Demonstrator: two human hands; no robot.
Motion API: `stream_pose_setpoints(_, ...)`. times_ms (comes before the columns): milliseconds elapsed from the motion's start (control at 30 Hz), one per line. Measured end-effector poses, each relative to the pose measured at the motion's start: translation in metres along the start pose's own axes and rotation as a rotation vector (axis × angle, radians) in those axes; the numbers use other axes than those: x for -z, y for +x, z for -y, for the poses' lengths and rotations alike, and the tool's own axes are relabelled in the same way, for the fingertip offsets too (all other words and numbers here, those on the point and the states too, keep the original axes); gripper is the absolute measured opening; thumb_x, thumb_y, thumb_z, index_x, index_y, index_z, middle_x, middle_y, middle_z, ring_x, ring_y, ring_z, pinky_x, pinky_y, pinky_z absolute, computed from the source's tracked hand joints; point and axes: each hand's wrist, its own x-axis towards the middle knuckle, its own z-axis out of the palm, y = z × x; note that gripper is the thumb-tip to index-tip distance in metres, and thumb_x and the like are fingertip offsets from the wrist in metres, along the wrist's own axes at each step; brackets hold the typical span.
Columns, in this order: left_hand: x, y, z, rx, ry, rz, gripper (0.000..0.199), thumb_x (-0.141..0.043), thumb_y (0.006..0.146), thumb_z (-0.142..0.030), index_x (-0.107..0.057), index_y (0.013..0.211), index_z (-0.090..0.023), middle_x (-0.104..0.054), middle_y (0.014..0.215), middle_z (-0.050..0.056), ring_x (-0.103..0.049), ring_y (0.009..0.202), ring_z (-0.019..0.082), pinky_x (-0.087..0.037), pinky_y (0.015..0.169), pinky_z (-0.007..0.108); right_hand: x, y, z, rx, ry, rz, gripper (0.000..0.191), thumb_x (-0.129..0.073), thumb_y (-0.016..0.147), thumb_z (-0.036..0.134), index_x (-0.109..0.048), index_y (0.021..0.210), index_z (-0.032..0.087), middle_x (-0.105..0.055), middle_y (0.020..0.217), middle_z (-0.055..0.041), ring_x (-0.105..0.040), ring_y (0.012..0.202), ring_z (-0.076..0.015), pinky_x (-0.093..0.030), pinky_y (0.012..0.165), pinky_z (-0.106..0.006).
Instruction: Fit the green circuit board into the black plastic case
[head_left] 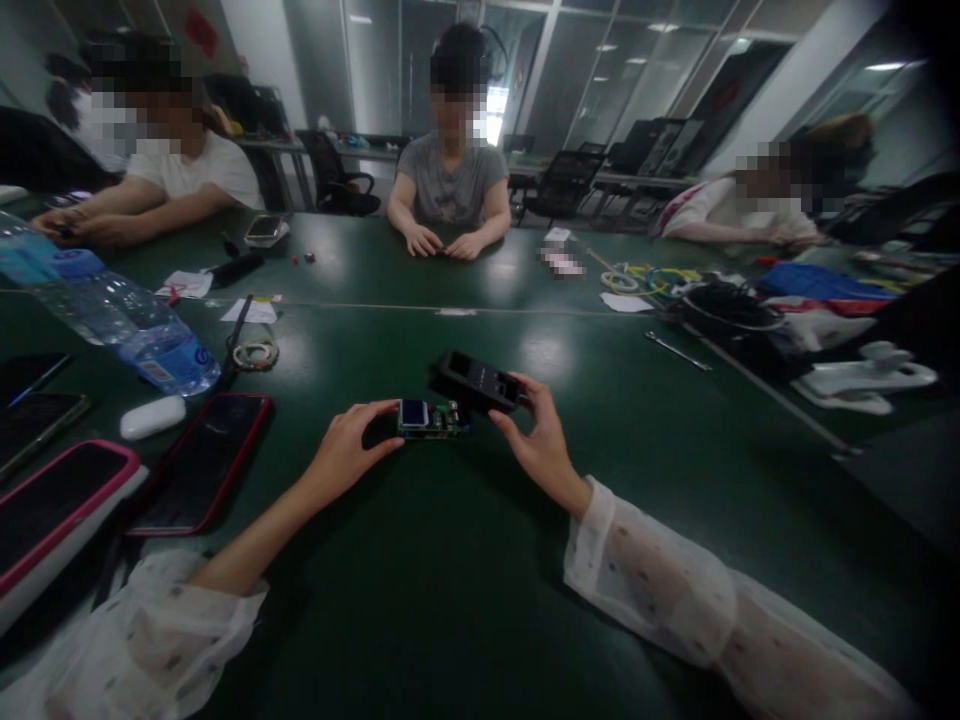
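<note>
My left hand grips the left end of a small green circuit board between thumb and fingers. A small dark screen is mounted on the board's left part. Just behind and to the right, my right hand holds a black plastic casing by its right end. The casing has a rectangular window and small holes, and it is tilted. Board and casing are close to each other; whether they touch I cannot tell. Both are over the dark green table.
At left lie a red-edged phone, a white case, a pink-rimmed device and a tipped water bottle. Right of the casing are a wrench and coiled cables. A person in grey sits opposite; others sit on both sides.
</note>
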Motion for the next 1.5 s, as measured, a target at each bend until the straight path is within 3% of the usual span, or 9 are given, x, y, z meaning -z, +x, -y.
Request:
stream_pose_setpoints(200, -0.004, 0.001, 0.002, -0.009, 0.012, -0.031, 0.047, -0.063, 0.086, -0.038, -0.049, 0.129, -0.025, -0.059, 0.127, 0.007, -0.055, 0.116, 0.025, -0.044, 0.097, 0.047, -0.016, -0.001, 0.014, 0.016, 0.039, 0.183, 0.052, -0.062, 0.086, 0.035, -0.041, 0.132, 0.025, -0.053, 0.125, -0.0105, -0.054, 0.116, -0.0258, -0.046, 0.101, -0.047)
stream_pose_setpoints(500, -0.003, 0.001, 0.000, 0.013, 0.016, -0.034, 0.047, -0.062, 0.085, -0.040, -0.049, 0.128, -0.025, -0.059, 0.126, 0.007, -0.056, 0.115, 0.026, -0.045, 0.096, 0.047, -0.013, 0.001, 0.008, -0.030, 0.087, 0.304, 0.052, -0.063, 0.086, 0.033, -0.041, 0.132, 0.025, -0.051, 0.129, -0.0097, -0.053, 0.119, -0.0256, -0.044, 0.104, -0.048)
stream_pose_setpoints(733, -0.005, 0.002, 0.002, -0.006, -0.028, -0.047, 0.070, -0.066, 0.082, -0.040, -0.032, 0.141, -0.028, -0.057, 0.130, 0.009, -0.055, 0.119, 0.027, -0.042, 0.099, 0.049, -0.015, 0.001, 0.007, -0.032, 0.047, 0.389, 0.052, -0.064, 0.085, 0.030, -0.041, 0.131, 0.026, -0.051, 0.129, -0.0098, -0.054, 0.118, -0.0252, -0.045, 0.103, -0.049)
stream_pose_setpoints(867, -0.006, 0.002, 0.004, 0.005, -0.003, -0.030, 0.070, -0.066, 0.081, -0.044, -0.034, 0.141, -0.029, -0.055, 0.132, 0.009, -0.053, 0.120, 0.028, -0.041, 0.099, 0.050, -0.016, 0.002, 0.005, -0.045, 0.022, 0.474, 0.051, -0.065, 0.084, 0.029, -0.042, 0.129, 0.025, -0.053, 0.124, -0.0092, -0.055, 0.115, -0.0247, -0.046, 0.102, -0.050)
stream_pose_setpoints(1267, -0.004, 0.002, 0.001, 0.023, 0.020, -0.026, 0.055, -0.062, 0.085, -0.041, -0.041, 0.135, -0.028, -0.056, 0.131, 0.007, -0.053, 0.119, 0.027, -0.041, 0.100, 0.049, -0.017, 0.000, 0.003, -0.046, 0.025, 0.474, 0.064, -0.067, 0.082, 0.032, -0.035, 0.138, 0.028, -0.048, 0.132, -0.0095, -0.051, 0.122, -0.0251, -0.043, 0.105, -0.052)
stream_pose_setpoints(1500, -0.003, 0.001, 0.001, 0.053, 0.006, -0.018, 0.054, -0.063, 0.084, -0.042, -0.044, 0.133, -0.027, -0.056, 0.131, 0.007, -0.053, 0.119, 0.027, -0.043, 0.099, 0.049, -0.016, 0.001, 0.001, -0.063, 0.033, 0.451, 0.053, -0.065, 0.085, 0.033, -0.044, 0.134, 0.031, -0.053, 0.129, -0.0071, -0.054, 0.117, -0.0243, -0.047, 0.101, -0.051)
